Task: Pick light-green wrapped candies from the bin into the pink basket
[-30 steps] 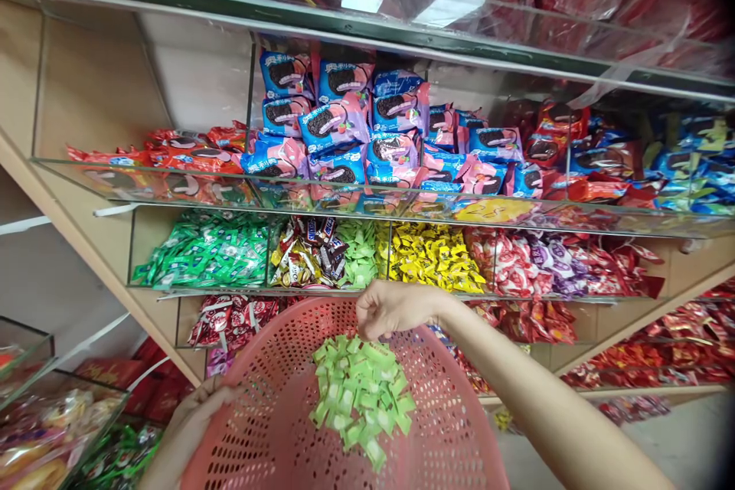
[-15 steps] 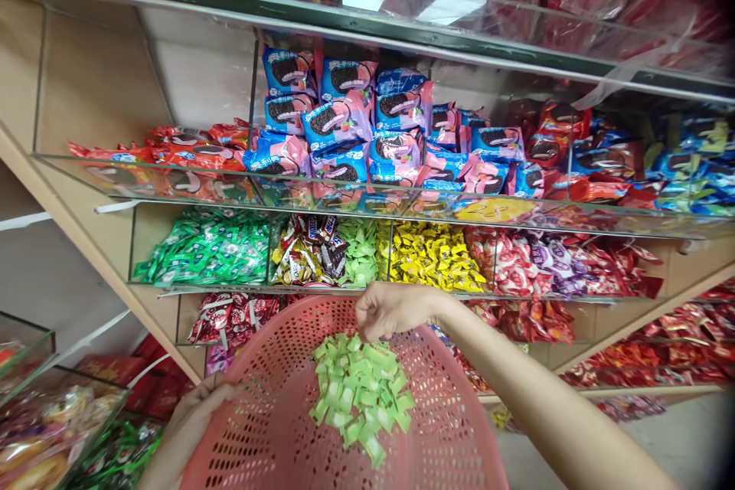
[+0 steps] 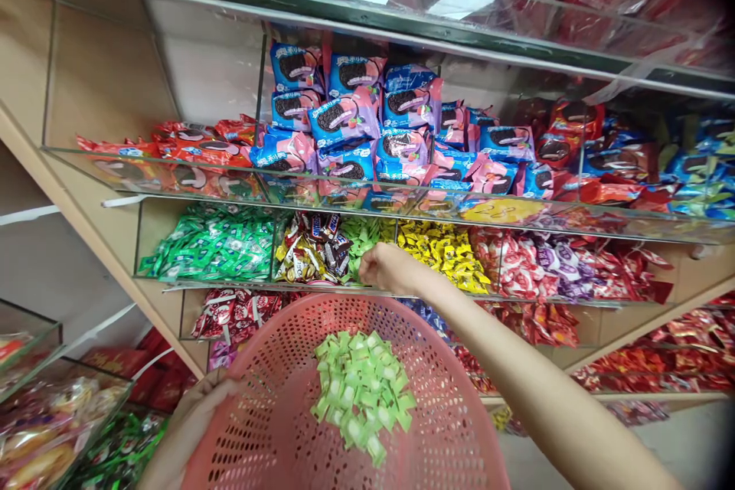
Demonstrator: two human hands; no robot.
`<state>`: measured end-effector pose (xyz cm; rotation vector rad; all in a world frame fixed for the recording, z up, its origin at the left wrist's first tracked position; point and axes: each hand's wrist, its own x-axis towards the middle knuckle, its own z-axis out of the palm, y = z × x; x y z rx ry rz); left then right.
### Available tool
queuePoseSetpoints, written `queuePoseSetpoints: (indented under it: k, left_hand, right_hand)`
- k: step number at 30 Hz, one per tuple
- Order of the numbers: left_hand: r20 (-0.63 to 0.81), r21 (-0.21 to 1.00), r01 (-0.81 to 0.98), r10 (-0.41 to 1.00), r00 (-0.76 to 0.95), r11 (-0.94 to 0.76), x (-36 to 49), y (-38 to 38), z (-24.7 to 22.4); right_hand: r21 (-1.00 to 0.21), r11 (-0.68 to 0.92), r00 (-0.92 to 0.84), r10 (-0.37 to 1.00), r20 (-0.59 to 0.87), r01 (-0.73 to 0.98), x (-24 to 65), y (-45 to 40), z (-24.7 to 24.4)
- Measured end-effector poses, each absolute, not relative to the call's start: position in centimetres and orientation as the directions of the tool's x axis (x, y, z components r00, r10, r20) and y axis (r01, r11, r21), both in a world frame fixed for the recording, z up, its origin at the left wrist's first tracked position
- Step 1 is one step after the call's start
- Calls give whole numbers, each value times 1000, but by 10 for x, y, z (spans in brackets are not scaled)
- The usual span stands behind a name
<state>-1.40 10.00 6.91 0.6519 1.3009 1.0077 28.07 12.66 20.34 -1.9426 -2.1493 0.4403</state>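
Note:
My left hand [image 3: 204,413] grips the left rim of a round pink plastic basket [image 3: 258,390] with a perforated wall. A heap of small light-green wrapped candies [image 3: 364,394] lies inside it. My right hand [image 3: 393,268] is above the basket's far rim, at the front of a shelf bin with more light-green candies [image 3: 359,233]. Its fingers are curled, and whatever they hold, if anything, is hidden. Left of that hand lie dark Snickers bars [image 3: 325,228] and gold-wrapped sweets [image 3: 299,260]; to its right are yellow-wrapped candies [image 3: 448,253].
Green-wrapped candies [image 3: 212,241] fill the left bin, and red and purple ones [image 3: 551,260] the right. Blue-pink cookie packs [image 3: 344,122] are stacked on the shelf above, behind a clear front with a yellow price tag [image 3: 502,210]. A glass shelf edge [image 3: 344,8] runs overhead.
My right hand has risen from over the basket's candies to the shelf bin of light-green candies. My left hand and the basket have stayed about where they were.

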Motion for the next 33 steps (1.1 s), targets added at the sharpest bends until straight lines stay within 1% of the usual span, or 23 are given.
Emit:
queuePoseSetpoints:
  k: [2, 3, 10, 16, 24, 25, 26, 27, 28, 29, 30, 31, 33]
  left_hand:
    - [-461, 868, -225, 887, -30, 444, -14, 99, 70]
    - [-457, 870, -221, 889, -24, 441, -14, 99, 70]
    - [-439, 876, -223, 898, -8, 427, -15, 98, 69]
    - [-449, 868, -244, 894, -14, 432, -15, 98, 69]
    - [-450, 869, -230, 893, 3, 438, -17, 100, 67]
    - [-450, 869, -228, 893, 4, 439, -18, 100, 67]
    - [-451, 869, -225, 892, 9, 441, -18, 101, 67]
    - [-452, 868, -224, 892, 13, 443, -19, 101, 66]
    - [-453, 867, -224, 892, 16, 444, -19, 101, 66]
    - [-454, 866, -227, 891, 16, 445, -18, 101, 65]
    - [-455, 865, -230, 890, 12, 446, -18, 101, 65]
    - [-458, 864, -232, 889, 4, 446, -18, 101, 65]
    - [-462, 865, -229, 887, -20, 446, -16, 101, 65]
  right_hand:
    - [-248, 67, -64, 998, 23, 967, 277, 136, 200]
    - [-224, 54, -49, 998, 28, 973, 275, 141, 197]
    - [-147, 67, -65, 998, 17, 987, 268, 158, 178]
    - [-117, 88, -88, 996, 6, 989, 268, 162, 172]
    - [-147, 111, -93, 988, 123, 983, 274, 137, 193]
    - [-187, 104, -78, 987, 141, 977, 276, 133, 196]
    - [-272, 96, -57, 987, 149, 957, 277, 129, 198]
    - [-402, 84, -30, 990, 139, 912, 277, 125, 199]
    - [-562, 63, -6, 995, 104, 825, 278, 120, 199]
    - [-717, 30, 7, 999, 49, 697, 279, 115, 198]
    - [-836, -13, 3, 1000, -13, 549, 279, 110, 198]
    - [-907, -55, -15, 998, -68, 417, 280, 106, 196]
    - [-967, -119, -48, 990, -134, 227, 280, 98, 195]
